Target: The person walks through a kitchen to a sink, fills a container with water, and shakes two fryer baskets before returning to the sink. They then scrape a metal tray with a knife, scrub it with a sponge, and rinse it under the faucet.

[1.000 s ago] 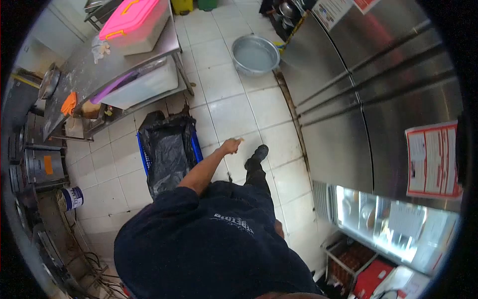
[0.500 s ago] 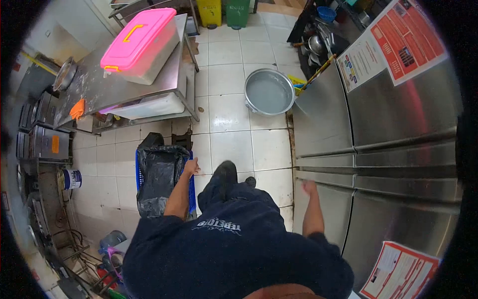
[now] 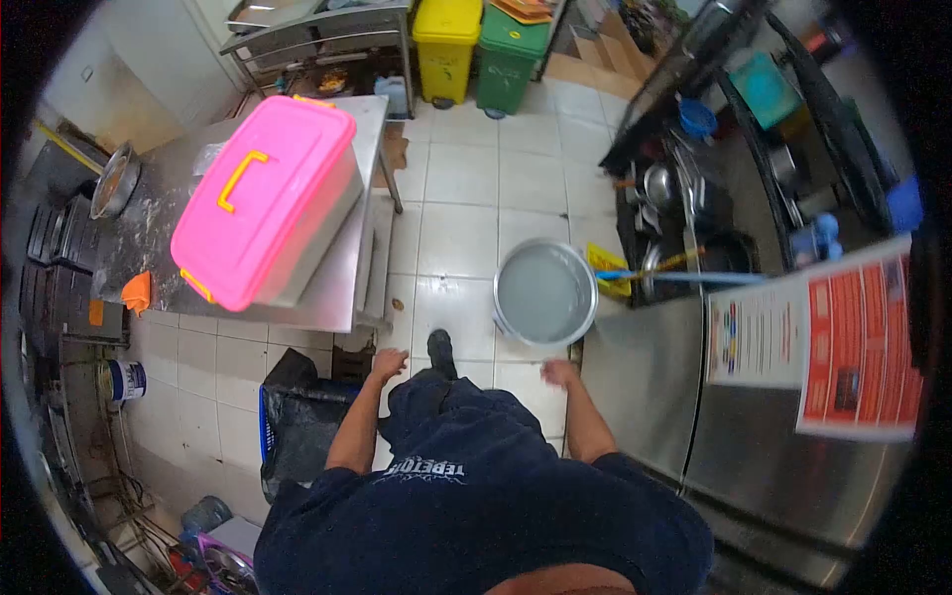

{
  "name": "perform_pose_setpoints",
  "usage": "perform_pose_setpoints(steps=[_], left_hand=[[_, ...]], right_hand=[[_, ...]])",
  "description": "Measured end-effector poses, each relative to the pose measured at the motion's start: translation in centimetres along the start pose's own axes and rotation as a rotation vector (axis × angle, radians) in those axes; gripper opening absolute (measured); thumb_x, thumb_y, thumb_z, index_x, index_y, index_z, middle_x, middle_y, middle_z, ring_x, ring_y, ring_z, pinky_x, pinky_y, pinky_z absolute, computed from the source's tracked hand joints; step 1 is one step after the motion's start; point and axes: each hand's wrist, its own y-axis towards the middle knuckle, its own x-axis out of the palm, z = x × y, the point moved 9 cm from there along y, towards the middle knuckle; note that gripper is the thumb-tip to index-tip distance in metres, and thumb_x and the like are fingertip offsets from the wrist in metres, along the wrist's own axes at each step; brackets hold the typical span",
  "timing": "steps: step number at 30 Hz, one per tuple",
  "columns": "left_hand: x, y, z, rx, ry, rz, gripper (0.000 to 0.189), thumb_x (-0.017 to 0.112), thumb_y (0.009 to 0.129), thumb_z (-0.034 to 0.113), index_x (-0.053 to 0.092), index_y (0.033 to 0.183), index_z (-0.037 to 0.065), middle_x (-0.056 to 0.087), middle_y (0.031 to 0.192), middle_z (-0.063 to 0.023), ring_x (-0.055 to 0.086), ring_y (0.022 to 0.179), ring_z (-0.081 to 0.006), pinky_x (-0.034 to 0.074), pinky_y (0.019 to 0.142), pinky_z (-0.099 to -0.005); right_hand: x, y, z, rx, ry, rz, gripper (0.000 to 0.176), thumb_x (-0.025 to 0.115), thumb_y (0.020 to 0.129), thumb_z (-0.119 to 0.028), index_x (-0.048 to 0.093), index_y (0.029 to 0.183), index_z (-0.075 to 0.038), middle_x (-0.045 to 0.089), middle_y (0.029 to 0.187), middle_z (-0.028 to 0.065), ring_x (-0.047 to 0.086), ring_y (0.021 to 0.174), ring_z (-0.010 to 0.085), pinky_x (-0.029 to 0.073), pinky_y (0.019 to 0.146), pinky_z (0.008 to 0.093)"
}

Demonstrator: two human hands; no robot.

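We are holding our left hand (image 3: 389, 363) loosely open and empty beside a blue plastic crate (image 3: 265, 428) lined with a crinkled black bag. Our right hand (image 3: 560, 373) is showing blurred, its grip unclear, near a round metal basin of water (image 3: 545, 295) on glossy white tiles (image 3: 456, 198). The basin is standing against a brushed-steel refrigerator (image 3: 645, 382).

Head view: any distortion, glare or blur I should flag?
Head view: strong fisheye bend, the floor tiles curve and a black vignette rings the frame; soft sheen on the steel fridge door; right hand slightly motion-smeared, left hand and pink-lidded box fairly sharp.
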Motion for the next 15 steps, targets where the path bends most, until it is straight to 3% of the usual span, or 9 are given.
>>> perform_pose_setpoints(steps=[1, 2, 4, 5, 6, 7, 10, 15], left_hand=[[-0.8, 2.8, 3.3, 0.254, 0.270, -0.005, 0.030, 0.051, 0.082, 0.029, 0.055, 0.085, 0.000, 0.057, 0.070, -0.0087, 0.060, 0.065, -0.0184, 0.048, 0.053, -0.0320], [-1.8, 3.0, 9.2, 0.127, 0.189, -0.035, 0.035, 0.049, 0.084, 0.034, 0.055, 0.085, 0.000, 0.058, 0.070, -0.0089, 0.060, 0.064, -0.0184, 0.048, 0.052, -0.0317], [-3.7, 7.8, 12.8, -0.067, -0.072, -0.020, 0.039, 0.042, 0.087, 0.038, 0.053, 0.086, 0.000, 0.058, 0.071, -0.0101, 0.060, 0.062, -0.0194, 0.047, 0.050, -0.0316], [-4.5, 9.2, 15.9, -0.010, -0.215, 0.007, 0.036, 0.044, 0.086, 0.036, 0.052, 0.087, 0.001, 0.057, 0.070, -0.0098, 0.060, 0.061, -0.0189, 0.047, 0.050, -0.0311], [-5.6, 10.4, 19.6, 0.057, -0.356, 0.034, 0.033, 0.046, 0.086, 0.034, 0.051, 0.087, 0.001, 0.057, 0.070, -0.0096, 0.059, 0.060, -0.0184, 0.046, 0.049, -0.0307], [-6.2, 11.4, 22.9, 0.064, -0.353, 0.048, 0.033, 0.046, 0.086, 0.034, 0.051, 0.087, 0.001, 0.057, 0.070, -0.0096, 0.059, 0.060, -0.0184, 0.046, 0.049, -0.0307], [-8.1, 15.9, 31.4, 0.296, -0.244, 0.135, 0.019, 0.052, 0.082, 0.021, 0.051, 0.088, 0.004, 0.057, 0.069, -0.0080, 0.058, 0.061, -0.0144, 0.045, 0.049, -0.0275], [-9.0, 28.0, 36.2, 0.276, -0.280, 0.021, 0.026, 0.055, 0.078, 0.023, 0.050, 0.092, 0.002, 0.059, 0.072, -0.0086, 0.058, 0.061, -0.0160, 0.046, 0.049, -0.0293]], right_hand=[[2.1, -0.3, 1.0, 0.242, 0.781, -0.139, 0.014, 0.050, 0.081, -0.017, 0.058, 0.074, -0.008, 0.059, 0.069, 0.0050, 0.055, 0.061, 0.0154, 0.044, 0.049, 0.0294], [4.2, -1.2, 2.0, 0.598, 1.521, -0.079, 0.018, 0.047, 0.082, -0.014, 0.056, 0.067, -0.008, 0.057, 0.065, 0.0041, 0.053, 0.057, 0.0142, 0.042, 0.047, 0.0279], [10.1, 0.7, 5.6, 0.626, 1.650, -0.166, 0.019, 0.045, 0.081, -0.010, 0.051, 0.063, -0.011, 0.053, 0.060, 0.0026, 0.050, 0.050, 0.0119, 0.039, 0.041, 0.0256], [6.0, -0.7, 3.4, 0.815, 1.628, -0.196, 0.013, 0.047, 0.084, -0.014, 0.053, 0.076, -0.006, 0.056, 0.066, 0.0069, 0.052, 0.049, 0.0158, 0.044, 0.043, 0.0273], [4.7, -0.2, 2.9, 0.810, 1.716, -0.264, 0.011, 0.047, 0.084, -0.013, 0.053, 0.078, -0.006, 0.056, 0.066, 0.0070, 0.052, 0.050, 0.0159, 0.045, 0.044, 0.0263], [13.7, 4.0, 7.6, 0.807, 1.818, -0.150, 0.010, 0.049, 0.083, -0.014, 0.053, 0.079, -0.006, 0.057, 0.069, 0.0072, 0.054, 0.053, 0.0165, 0.046, 0.046, 0.0275], [1.9, 4.0, 7.2, 0.876, 1.671, -0.183, 0.011, 0.048, 0.084, -0.016, 0.054, 0.081, -0.007, 0.058, 0.074, 0.0074, 0.056, 0.060, 0.0180, 0.048, 0.052, 0.0323], [-8.3, 15.2, 16.1, 0.713, 1.463, -0.183, 0.011, 0.049, 0.080, -0.016, 0.056, 0.076, -0.009, 0.058, 0.070, 0.0069, 0.055, 0.057, 0.0175, 0.045, 0.050, 0.0322]])
